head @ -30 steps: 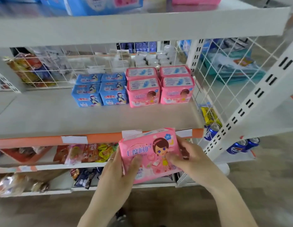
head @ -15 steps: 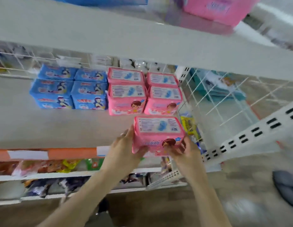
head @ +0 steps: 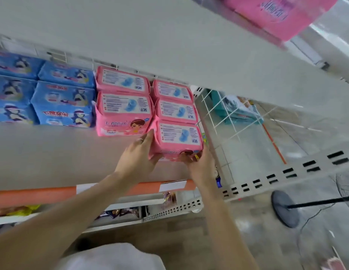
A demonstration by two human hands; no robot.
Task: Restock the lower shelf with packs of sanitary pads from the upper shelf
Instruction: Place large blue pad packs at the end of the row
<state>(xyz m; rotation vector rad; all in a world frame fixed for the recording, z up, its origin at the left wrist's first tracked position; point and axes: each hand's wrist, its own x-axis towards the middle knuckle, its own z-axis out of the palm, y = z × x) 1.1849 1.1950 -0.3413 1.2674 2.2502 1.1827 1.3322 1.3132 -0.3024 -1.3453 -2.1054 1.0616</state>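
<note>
A pink pack of sanitary pads (head: 178, 140) sits on the lower shelf (head: 52, 152), at the front of the right pink row. My left hand (head: 137, 155) holds its left end and my right hand (head: 201, 164) holds its right front corner. Behind it stand two more pink packs (head: 175, 111); a second pink row (head: 124, 112) lies to the left. On the upper shelf (head: 150, 36) a pink pack (head: 277, 14) overhangs the edge at the top right.
Blue packs (head: 62, 98) fill the shelf's left part. A white wire grid (head: 228, 117) closes the shelf's right side. An orange price strip (head: 33, 195) runs along the front edge. A fan base (head: 284, 208) stands on the floor at the right.
Both hands have carried the pink pack up from below the shelf edge, turned it label-up and pushed it onto the lower shelf in front of the right pink row.
</note>
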